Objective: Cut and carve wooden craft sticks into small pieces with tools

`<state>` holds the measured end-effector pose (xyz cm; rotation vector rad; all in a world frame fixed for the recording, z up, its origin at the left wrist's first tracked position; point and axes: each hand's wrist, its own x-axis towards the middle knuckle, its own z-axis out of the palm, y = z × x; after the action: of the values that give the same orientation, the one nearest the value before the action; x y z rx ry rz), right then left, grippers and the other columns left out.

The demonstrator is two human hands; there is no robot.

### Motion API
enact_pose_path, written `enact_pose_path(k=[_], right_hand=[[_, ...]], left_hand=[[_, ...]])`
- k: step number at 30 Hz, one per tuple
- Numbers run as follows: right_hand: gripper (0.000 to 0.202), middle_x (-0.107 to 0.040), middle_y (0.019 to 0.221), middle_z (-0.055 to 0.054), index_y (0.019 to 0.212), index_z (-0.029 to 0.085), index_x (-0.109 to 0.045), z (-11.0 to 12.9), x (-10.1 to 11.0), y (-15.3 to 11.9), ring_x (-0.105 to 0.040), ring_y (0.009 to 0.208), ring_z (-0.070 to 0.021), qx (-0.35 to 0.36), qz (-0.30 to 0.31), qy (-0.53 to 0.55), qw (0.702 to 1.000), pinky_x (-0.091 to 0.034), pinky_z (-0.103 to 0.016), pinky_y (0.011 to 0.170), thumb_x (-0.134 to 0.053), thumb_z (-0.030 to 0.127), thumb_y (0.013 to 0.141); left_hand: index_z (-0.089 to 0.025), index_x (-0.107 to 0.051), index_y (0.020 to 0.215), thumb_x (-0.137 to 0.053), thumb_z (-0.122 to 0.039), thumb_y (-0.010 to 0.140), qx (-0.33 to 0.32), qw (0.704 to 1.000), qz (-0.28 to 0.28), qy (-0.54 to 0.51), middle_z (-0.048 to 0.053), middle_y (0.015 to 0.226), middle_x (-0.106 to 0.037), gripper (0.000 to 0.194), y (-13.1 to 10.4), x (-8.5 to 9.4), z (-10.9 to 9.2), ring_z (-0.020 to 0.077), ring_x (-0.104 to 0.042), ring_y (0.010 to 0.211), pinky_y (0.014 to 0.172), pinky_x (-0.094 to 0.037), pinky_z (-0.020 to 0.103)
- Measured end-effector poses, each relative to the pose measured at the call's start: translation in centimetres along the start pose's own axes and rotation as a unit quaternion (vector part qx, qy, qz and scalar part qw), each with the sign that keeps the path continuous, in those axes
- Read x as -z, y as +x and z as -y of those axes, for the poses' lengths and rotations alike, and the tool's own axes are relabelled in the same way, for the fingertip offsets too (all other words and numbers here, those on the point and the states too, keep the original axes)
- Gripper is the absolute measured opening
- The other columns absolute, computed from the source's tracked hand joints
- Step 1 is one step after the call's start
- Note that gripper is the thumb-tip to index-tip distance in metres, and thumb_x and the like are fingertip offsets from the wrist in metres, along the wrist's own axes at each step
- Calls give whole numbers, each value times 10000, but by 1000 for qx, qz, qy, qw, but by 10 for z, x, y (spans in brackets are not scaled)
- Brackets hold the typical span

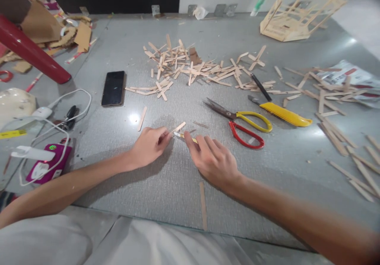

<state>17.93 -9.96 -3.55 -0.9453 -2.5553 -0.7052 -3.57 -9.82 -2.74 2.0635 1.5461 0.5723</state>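
- Pale clothing [154, 241] sits nearest you.
- Between your hands, the wooden stick [179, 127] slants away rightward, pinched by your left hand [152, 145].
- Your right hand [214, 159] grips a knife [178, 134], blade beside the stick.

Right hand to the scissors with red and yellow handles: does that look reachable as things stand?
Probably yes: the scissors lie close by on the right hand's right, with nothing seen between. That hand holds a small knife, though, so it would likely have to put that down first.
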Motion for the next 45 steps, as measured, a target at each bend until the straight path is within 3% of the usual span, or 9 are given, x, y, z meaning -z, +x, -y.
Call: enact_pose_path(k=[3,9,17,24,30,37,45], right_hand=[[281,-525,655,2,1175,72,-664,0,0,0,-417,604,-130,6,-1,-9,1000,-310,-291,566,-510,36,943],[397,-596,776,-38,1297,106,-595,-4,-5,3,-498,715,-157,6,65,70,995,-377,-283,628,-482,11,928],[307,-535,672,1,1182,75,-661,1,-1,-1,-437,593,-119,-2,12,-13,1000,-330,-272,555,-503,8,926],[379,-603,767,-28,1278,94,-607,-4,-5,2,-512,700,-147,8,42,49,998,-397,-269,623,-479,11,931],[322,-552,686,-6,1216,74,-638,1,0,-1,-440,607,-126,-12,26,-1,1000,-341,-270,557,-501,20,929],[381,-592,750,-27,1271,79,-611,-3,-4,4,-519,682,-151,8,39,37,999,-394,-273,617,-484,-2,922],[310,-553,687,-9,1199,78,-650,0,0,2,-469,607,-138,-9,27,-14,999,-353,-279,565,-494,28,937]], left_hand=[[-189,-424,658,-460,-293,983,-6,1000,4,-2,-66,508,-375,343,0,0,2,85,-317,464,508,-258,242],[-189,-459,679,-448,-265,987,-31,999,24,4,-68,515,-375,317,1,-1,5,89,-329,465,502,-265,243],[-191,-419,660,-458,-272,985,-13,1000,2,-2,-65,511,-393,337,-1,-3,2,83,-341,453,498,-263,240],[-189,-451,686,-440,-252,992,-34,999,30,1,-66,512,-387,312,1,-1,5,87,-347,457,495,-263,243],[-191,-420,656,-453,-272,988,-6,1000,8,1,-58,510,-407,343,1,-3,2,87,-342,457,506,-259,246],[-197,-430,687,-436,-261,1000,-24,999,28,11,-62,530,-379,320,1,-2,3,97,-347,472,516,-254,254],[-197,-405,668,-443,-268,999,-18,1000,13,3,-68,524,-358,340,1,-2,2,93,-313,473,519,-246,253]])
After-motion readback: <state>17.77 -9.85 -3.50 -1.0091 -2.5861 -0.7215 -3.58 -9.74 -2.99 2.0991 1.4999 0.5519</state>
